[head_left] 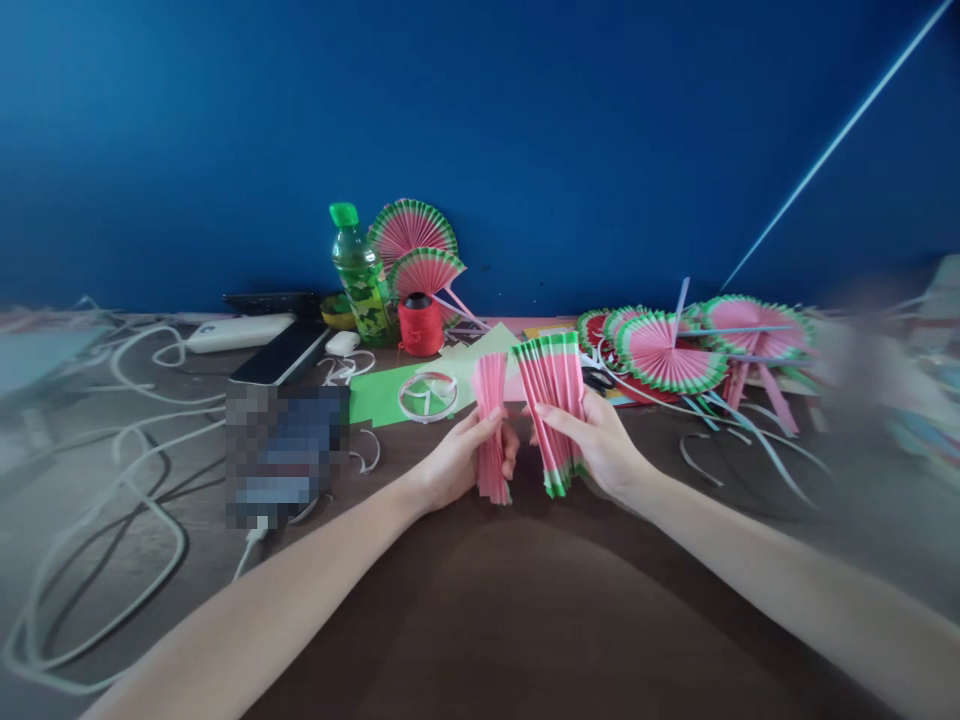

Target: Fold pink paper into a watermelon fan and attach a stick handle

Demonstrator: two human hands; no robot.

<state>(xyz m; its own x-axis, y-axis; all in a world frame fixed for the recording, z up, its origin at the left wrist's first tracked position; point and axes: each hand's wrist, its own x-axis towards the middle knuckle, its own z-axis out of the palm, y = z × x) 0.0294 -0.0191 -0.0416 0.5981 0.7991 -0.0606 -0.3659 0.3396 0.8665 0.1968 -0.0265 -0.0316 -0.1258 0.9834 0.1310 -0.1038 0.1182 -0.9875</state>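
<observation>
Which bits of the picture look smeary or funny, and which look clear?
Head view: both side edges smear; head view: blocky squares cover what seems a phone; head view: the pink paper in the left hand and green-edged paper in the right hand are fairly clear; head view: a bright streak slants over the blue wall.

One head camera looks forward and down from close above the desk (480, 620).
</observation>
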